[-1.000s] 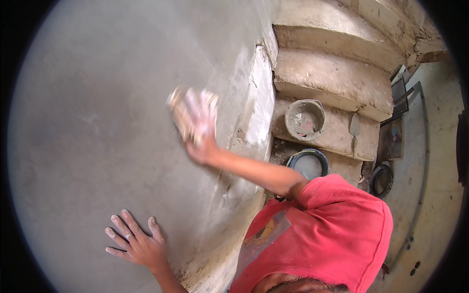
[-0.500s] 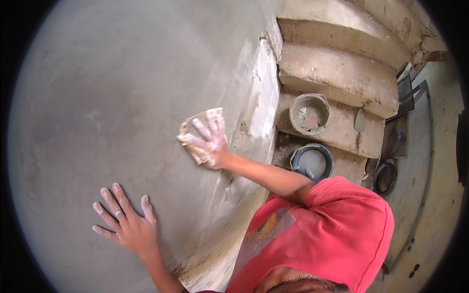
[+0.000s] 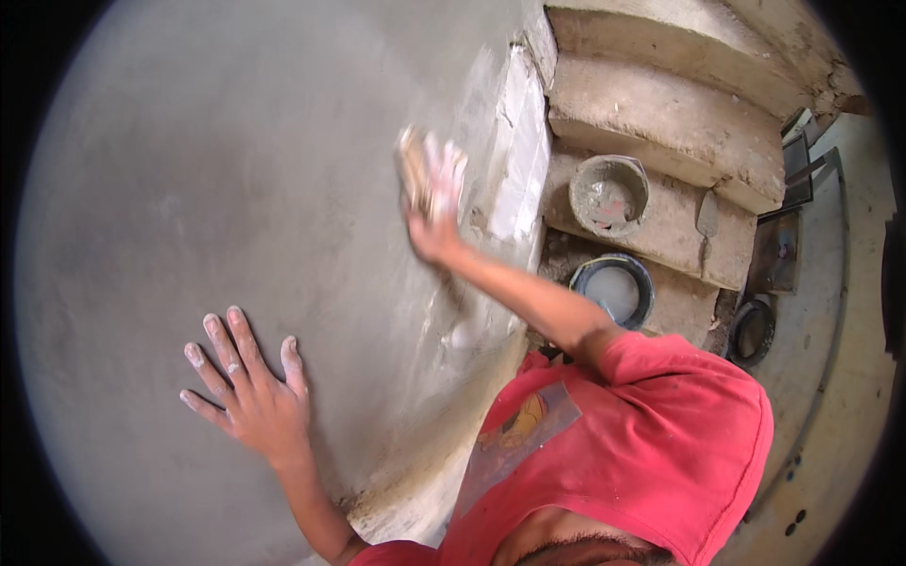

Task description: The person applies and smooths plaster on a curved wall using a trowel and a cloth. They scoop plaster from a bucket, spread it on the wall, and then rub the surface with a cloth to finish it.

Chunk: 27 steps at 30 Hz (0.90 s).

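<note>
My left hand (image 3: 253,401) lies flat against the grey plastered wall (image 3: 170,236), fingers spread and nothing in it. White smears mark its fingertips. Up and to the right, my right hand (image 3: 442,203) is blurred by motion over the wall, holding a crumpled tan cloth (image 3: 412,162). Part of the cloth is hidden under the palm and fingers. White residue coats the right fingers. Just beyond this hand, a strip of white, rough wall edge (image 3: 519,141) borders the steps.
Concrete steps (image 3: 651,99) rise on the right. A mortar-crusted bucket (image 3: 578,209) stands on one step beside a trowel (image 3: 708,215). Lower down sits a dark bucket (image 3: 646,311) of greyish liquid. A black round container (image 3: 752,333) is farther right.
My right hand has swept upward and slightly right along the wall with the cloth. My left hand remains spread on the wall, appearing a little higher as the view shifted.
</note>
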Tool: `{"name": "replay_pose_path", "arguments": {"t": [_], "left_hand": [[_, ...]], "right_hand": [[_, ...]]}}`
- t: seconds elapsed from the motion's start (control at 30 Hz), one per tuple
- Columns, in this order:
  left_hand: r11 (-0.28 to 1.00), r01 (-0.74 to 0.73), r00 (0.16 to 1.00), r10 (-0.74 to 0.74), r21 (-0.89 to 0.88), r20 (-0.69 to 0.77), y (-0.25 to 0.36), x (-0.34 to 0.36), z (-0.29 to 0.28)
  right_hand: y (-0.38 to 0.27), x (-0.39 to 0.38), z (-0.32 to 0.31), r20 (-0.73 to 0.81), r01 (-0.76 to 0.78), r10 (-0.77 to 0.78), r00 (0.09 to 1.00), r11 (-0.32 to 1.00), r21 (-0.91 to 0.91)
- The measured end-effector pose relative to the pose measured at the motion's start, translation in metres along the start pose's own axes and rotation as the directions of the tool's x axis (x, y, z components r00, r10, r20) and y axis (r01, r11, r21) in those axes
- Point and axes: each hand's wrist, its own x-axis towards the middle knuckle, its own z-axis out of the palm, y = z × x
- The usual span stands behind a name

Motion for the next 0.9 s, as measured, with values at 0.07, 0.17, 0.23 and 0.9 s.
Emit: {"name": "replay_pose_path", "arguments": {"t": [0.07, 0.17, 0.23, 0.9], "left_hand": [[1.0, -0.016, 1.0, 0.016, -0.018, 0.008, 0.001, 0.002, -0.002], [0.999, -0.037, 0.999, 0.037, -0.019, 0.012, 0.002, 0.005, -0.002], [1.0, -0.017, 0.998, 0.018, -0.01, 0.058, 0.003, 0.001, -0.015], [0.99, -0.126, 0.992, 0.127, -0.066, 0.013, 0.01, 0.03, -0.038]], "right_hand": [[-0.021, 0.05, 0.011, -0.112, -0.173, 0.18, 0.977, 0.983, 0.066], [-0.058, 0.036, 0.004, 0.038, 0.083, -0.085, 0.996, 0.994, 0.065], [-0.066, 0.005, -0.002, 0.167, 0.307, -0.315, 0.934, 0.949, 0.072], [-0.025, 0.066, -0.002, -0.006, -0.212, 0.213, 0.977, 0.976, 0.056]]}}
